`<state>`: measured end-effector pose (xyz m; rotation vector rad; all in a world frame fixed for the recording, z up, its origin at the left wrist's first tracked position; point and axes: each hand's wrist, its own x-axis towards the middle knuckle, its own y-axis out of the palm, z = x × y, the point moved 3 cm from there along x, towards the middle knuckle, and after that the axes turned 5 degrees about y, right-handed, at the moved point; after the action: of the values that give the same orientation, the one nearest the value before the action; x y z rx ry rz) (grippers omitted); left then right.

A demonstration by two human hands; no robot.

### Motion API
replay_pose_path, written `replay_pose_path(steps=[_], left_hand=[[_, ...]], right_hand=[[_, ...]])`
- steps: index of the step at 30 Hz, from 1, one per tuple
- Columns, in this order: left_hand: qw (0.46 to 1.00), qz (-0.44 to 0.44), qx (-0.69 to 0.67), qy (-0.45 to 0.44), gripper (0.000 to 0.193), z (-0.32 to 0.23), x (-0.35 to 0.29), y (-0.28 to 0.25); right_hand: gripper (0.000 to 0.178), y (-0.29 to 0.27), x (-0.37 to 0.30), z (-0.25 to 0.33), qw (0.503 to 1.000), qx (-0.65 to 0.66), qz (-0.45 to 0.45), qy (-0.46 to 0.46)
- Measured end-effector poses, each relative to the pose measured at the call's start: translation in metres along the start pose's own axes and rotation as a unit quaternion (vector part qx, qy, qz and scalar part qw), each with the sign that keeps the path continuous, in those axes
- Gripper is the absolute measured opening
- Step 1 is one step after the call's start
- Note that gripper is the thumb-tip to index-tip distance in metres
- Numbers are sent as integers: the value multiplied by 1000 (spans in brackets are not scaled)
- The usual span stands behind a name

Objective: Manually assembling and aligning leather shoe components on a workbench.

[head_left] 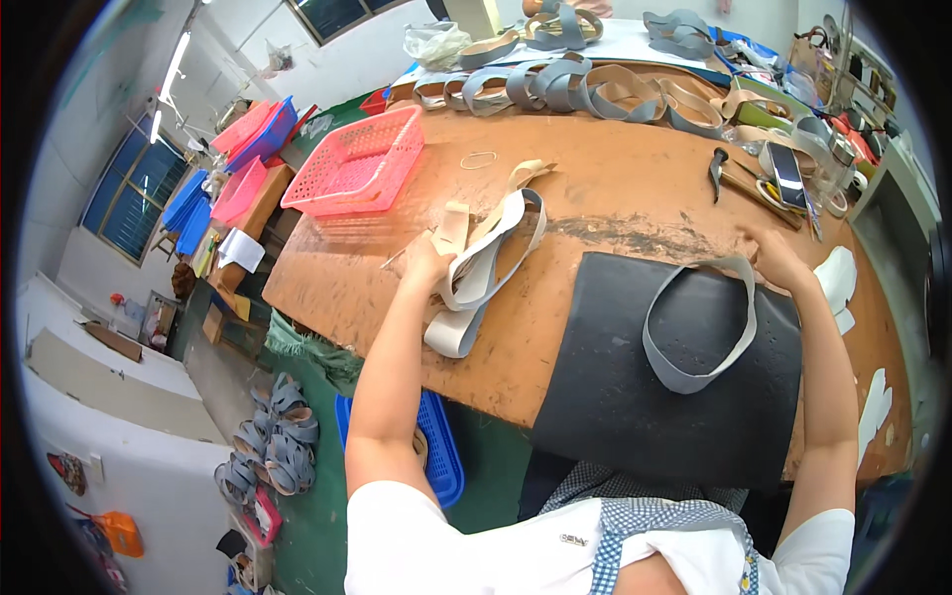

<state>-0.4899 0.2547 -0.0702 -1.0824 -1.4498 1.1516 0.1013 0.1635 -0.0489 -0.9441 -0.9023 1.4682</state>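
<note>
My left hand (427,262) grips the strap bundle (480,270), perhaps keeping it together. Right hand (779,262) beside grey loop (684,382); cannot tell its grip

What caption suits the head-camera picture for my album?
Left hand at a bundle of straps, right hand near a strap loop on a black mat.

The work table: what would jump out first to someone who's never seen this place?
Probably the bright pink basket near the far left of the brown table. Next, the big black mat at the near edge, a pale grey loop lying on it close to the right hand. Left of the mat, the left hand holds some pale straps.
</note>
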Motion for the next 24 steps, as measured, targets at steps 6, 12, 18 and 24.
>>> replay_pose_path(steps=[6, 12, 18, 24], left_hand=[[890, -239, -316, 225, 20, -46, 4, -87], [777, 41, -402, 483, 22, -175, -82, -220], [740, 128, -326, 574, 26, -222, -150, -265], [688, 310, -361, 549, 31, -222, -147, -240]], right_hand=[[46, -33, -47, 52, 982, 95, -153, -63], [46, -77, -94, 215, 893, 225, -263, -288], [33, -53, -120, 232, 800, 566, 127, -152], [20, -38, -183, 209, 683, 700, 191, -78]])
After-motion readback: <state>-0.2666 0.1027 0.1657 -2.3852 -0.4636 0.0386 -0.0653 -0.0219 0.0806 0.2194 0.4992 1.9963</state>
